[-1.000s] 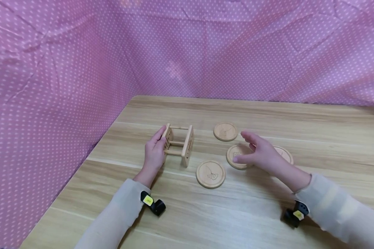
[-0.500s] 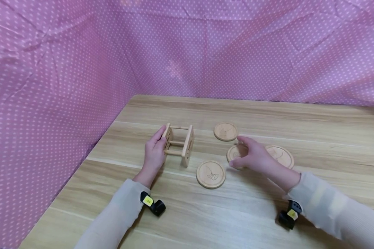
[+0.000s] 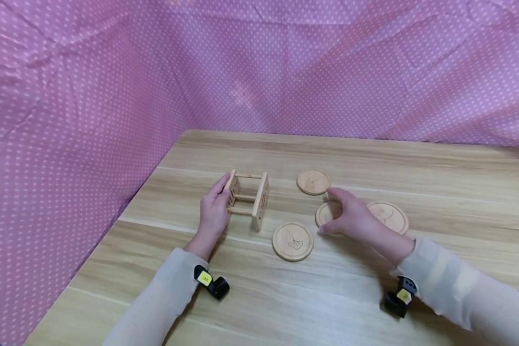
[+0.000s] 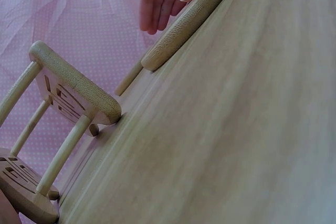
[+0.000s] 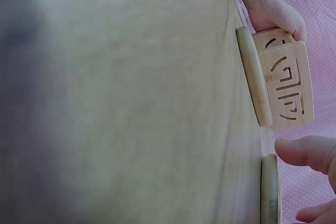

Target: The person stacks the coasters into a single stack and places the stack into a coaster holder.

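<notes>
Left of the hands: the left hand (image 3: 214, 212) gripped the left side panel of the wooden rack (image 3: 261, 202), its fingers closed against the panel and partly hidden. The rack stood upright on the tabletop (image 3: 251, 307), two slotted panels joined by dowels (image 3: 240, 211); its right panel was untouched.

Right hand (image 3: 354, 217): thumb and fingers held well apart, arched over the middle coaster (image 3: 326, 213), which lay flat on the tabletop. Thumb at the near side, fingers toward the far side. In the right wrist view the thumb tip appeared just beside the coaster's edge; contact could not be confirmed, and no firm hold was seen.

Other wooden discs, all flat: near coaster (image 3: 292, 241), with a fan-shaped leaf engraving, between the rack and the right hand but closer to the person; far coaster (image 3: 313, 181), just beyond the right fingers; rightmost coaster (image 3: 390, 217), beside the right wrist.

Surroundings: pink dotted cloth (image 3: 285, 72) behind and to the left; pale sleeves (image 3: 463, 283) on both arms.
</notes>
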A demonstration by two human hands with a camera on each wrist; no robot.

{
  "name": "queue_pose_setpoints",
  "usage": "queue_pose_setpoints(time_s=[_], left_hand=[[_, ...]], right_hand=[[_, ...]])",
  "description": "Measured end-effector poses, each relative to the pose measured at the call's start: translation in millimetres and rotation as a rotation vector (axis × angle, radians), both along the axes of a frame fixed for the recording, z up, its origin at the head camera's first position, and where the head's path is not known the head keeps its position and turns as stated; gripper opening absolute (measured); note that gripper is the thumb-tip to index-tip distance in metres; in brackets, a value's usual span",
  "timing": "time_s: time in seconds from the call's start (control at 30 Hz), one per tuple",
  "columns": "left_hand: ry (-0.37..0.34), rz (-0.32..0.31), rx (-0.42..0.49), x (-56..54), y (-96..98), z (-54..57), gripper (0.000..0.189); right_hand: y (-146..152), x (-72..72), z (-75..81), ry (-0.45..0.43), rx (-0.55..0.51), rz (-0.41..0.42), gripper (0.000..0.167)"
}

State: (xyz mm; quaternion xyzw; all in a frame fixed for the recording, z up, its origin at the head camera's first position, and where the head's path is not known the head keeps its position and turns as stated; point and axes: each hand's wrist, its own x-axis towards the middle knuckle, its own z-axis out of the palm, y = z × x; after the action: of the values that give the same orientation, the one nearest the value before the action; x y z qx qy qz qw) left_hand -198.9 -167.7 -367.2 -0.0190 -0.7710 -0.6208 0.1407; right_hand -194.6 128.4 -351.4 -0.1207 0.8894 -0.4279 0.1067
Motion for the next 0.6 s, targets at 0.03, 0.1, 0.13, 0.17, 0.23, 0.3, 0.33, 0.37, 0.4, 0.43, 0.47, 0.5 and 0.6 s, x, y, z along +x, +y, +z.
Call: queue_pose_setpoints(time_s=[0.03, 0.1, 0.13, 0.17, 0.23, 0.3, 0.33, 0.37, 0.4, 0.43, 0.47, 0.5, 0.6], left_hand=[[-0.001, 0.000, 0.001, 0.0, 0.1, 0.0, 0.042], [-0.002, 0.004, 0.002, 0.3, 0.6, 0.7, 0.042], [-0.003, 0.004, 0.004, 0.5, 0.9, 0.9, 0.042], [-0.004, 0.005, 0.005, 0.6, 1.0, 1.0, 0.042], [-0.007, 0.004, 0.007, 0.3, 0.9, 0.7, 0.042], [-0.007, 0.001, 0.009, 0.0, 0.8, 0.4, 0.042], [-0.007, 0.000, 0.009, -0.2, 0.8, 0.3, 0.042], [-0.007, 0.001, 0.009, -0.4, 0.7, 0.1, 0.042], [-0.008, 0.002, 0.008, -0.6, 0.6, 0.0, 0.042], [-0.008, 0.002, 0.008, -0.8, 0.5, -0.1, 0.042], [-0.009, 0.003, 0.007, -1.0, 0.4, -0.2, 0.042], [-0.011, 0.005, 0.005, -1.2, 0.3, -0.3, 0.042], [-0.012, 0.008, -0.004, -1.5, 0.0, -0.3, 0.042]], right_hand=[[0.0, 0.1, -0.2, 0.003, 0.001, 0.000, 0.102], [-0.4, 0.5, -0.4, 0.005, 0.001, -0.003, 0.103], [-0.5, 0.7, -0.4, 0.004, 0.002, -0.005, 0.103], [-0.8, 0.9, -0.3, 0.004, 0.002, -0.007, 0.103], [-1.1, 1.3, -0.2, 0.005, 0.006, -0.014, 0.103], [-1.2, 1.5, -0.4, 0.008, 0.010, -0.015, 0.101], [-1.2, 1.4, -0.7, 0.009, 0.012, -0.014, 0.101], [-1.2, 1.4, -0.8, 0.011, 0.014, -0.012, 0.100], [-1.3, 1.3, -0.9, 0.016, 0.019, -0.009, 0.099], [-1.3, 1.1, -1.1, 0.020, 0.026, -0.005, 0.098], [-1.3, 1.0, -1.0, 0.023, 0.031, -0.003, 0.097], [-1.5, 1.0, -0.8, 0.025, 0.039, -0.001, 0.096], [-2.2, 0.7, -0.1, 0.030, 0.059, 0.007, 0.094]])
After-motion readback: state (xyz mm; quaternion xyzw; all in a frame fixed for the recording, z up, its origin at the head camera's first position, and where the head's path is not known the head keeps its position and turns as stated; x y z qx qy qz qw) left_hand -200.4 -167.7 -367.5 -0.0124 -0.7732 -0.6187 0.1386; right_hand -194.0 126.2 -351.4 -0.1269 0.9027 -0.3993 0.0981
